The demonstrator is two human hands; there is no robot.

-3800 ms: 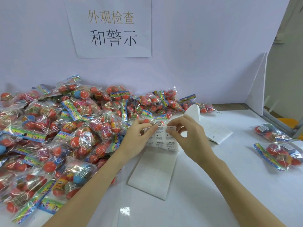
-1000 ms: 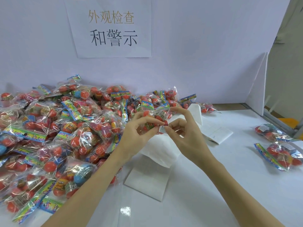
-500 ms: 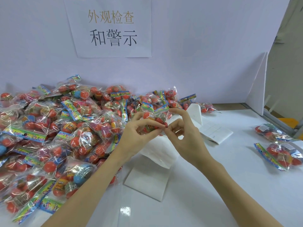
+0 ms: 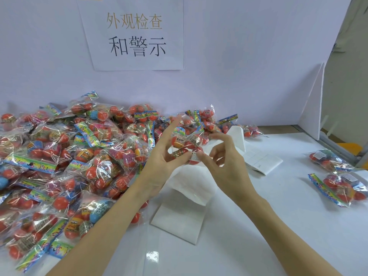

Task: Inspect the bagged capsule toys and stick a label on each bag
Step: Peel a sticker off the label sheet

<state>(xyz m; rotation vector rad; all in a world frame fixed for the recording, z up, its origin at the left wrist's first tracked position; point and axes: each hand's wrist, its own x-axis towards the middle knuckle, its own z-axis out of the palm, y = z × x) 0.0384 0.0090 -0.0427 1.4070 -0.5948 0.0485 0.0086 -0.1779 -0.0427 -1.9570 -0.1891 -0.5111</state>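
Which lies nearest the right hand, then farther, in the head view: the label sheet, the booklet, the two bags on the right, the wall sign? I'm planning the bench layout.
From the right hand:
1. Label sheet, just beneath and left of it.
2. Booklet, to its right, slightly behind.
3. Two bags, far right edge of the table.
4. Wall sign, up on the back wall.

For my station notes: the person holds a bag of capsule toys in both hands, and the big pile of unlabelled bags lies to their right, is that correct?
Not quite: in the head view the big pile lies to the person's left; only two bags lie to the right. The left hand and right hand do hold a bag between them.
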